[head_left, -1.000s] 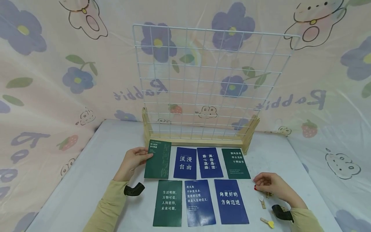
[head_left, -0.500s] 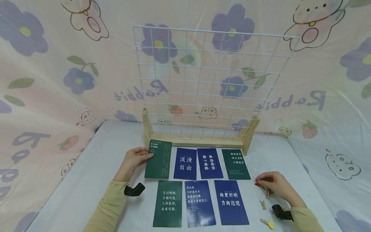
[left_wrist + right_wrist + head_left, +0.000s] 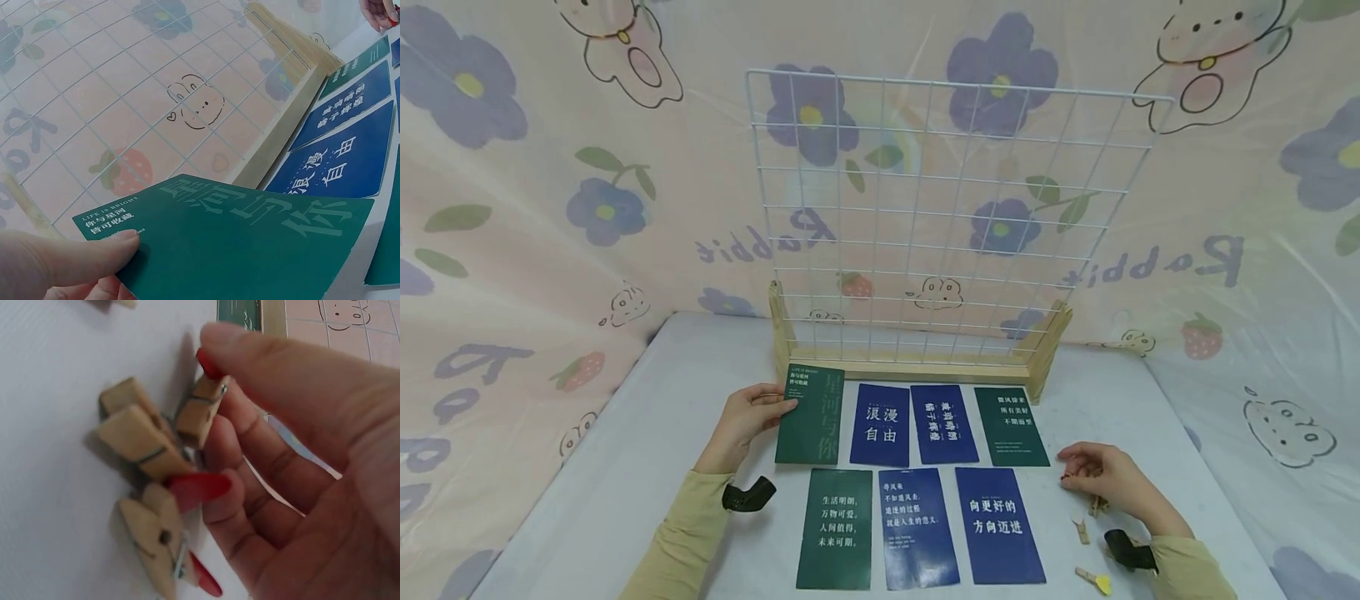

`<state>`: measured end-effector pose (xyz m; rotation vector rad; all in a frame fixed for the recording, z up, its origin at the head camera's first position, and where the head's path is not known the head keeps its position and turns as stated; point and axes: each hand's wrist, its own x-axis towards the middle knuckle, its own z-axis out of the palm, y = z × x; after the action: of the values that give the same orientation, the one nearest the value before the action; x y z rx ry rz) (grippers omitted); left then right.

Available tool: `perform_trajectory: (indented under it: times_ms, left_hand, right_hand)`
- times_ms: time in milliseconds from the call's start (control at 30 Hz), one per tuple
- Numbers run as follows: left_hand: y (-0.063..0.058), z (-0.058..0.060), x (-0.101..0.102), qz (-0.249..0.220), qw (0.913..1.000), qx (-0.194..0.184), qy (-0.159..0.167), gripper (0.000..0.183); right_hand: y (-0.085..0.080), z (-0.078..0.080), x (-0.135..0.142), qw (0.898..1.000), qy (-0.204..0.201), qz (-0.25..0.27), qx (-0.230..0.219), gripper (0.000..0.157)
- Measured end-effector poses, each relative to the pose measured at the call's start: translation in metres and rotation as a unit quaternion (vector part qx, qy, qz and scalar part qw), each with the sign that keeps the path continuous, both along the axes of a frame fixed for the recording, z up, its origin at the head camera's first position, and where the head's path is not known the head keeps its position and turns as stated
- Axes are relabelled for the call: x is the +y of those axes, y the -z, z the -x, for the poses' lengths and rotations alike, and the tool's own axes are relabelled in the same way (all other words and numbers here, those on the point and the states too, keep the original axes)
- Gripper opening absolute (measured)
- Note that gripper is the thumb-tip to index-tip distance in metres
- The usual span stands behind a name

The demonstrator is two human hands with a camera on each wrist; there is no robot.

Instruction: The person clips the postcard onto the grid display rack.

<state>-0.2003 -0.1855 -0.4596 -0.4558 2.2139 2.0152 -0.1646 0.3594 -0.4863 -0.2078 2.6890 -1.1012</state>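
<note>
My left hand pinches the left edge of a green card with white lettering, tilted up in front of the wire grid. In the left wrist view, the thumb lies over the face of that card. To the right of the cards, my right hand is low over the table. Its thumb and fingers pinch a small wooden clothespin with a red end, seen close up in the right wrist view. Two more wooden clothespins with red parts lie right by the fingertips.
A white wire grid stands in a wooden base behind the cards. Blue cards and green cards lie in two rows. A clothespin with a yellow heart and a plain-looking one lie front right.
My right hand has shifted slightly and turned the red-ended clothespin in its fingers, lifting it off the others. My left hand keeps holding the green card in nearly the same place.
</note>
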Motion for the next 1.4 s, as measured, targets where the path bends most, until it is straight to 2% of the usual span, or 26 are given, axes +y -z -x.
perform_trajectory:
  times_ms: [200,400,667,800,1000,1400]
  left_hand:
    - [0.001,-0.001,-0.001,0.004,1.0000,0.002,0.003,0.045]
    - [0.001,-0.003,-0.002,0.010,0.9999,0.006,0.007,0.046]
    - [-0.003,-0.003,0.001,-0.005,1.0000,0.007,-0.004,0.043]
    - [-0.006,-0.003,0.003,-0.012,0.9998,0.012,-0.004,0.042]
    - [-0.007,-0.002,0.006,-0.030,0.9994,0.014,-0.005,0.043]
    - [-0.013,-0.001,0.008,-0.035,0.9991,0.023,-0.007,0.041]
  right_hand:
    - [-0.001,0.001,0.001,1.000,-0.010,0.011,-0.006,0.034]
    - [-0.011,0.002,-0.001,0.999,-0.009,0.028,-0.017,0.032]
    - [-0.019,0.007,-0.003,0.998,0.001,0.063,-0.024,0.029]
    - [-0.022,0.011,-0.006,0.997,-0.012,0.069,-0.020,0.031]
    - [-0.028,0.019,-0.020,0.996,-0.035,0.077,-0.015,0.034]
    - [-0.045,0.030,-0.052,0.988,-0.013,0.155,-0.015,0.046]
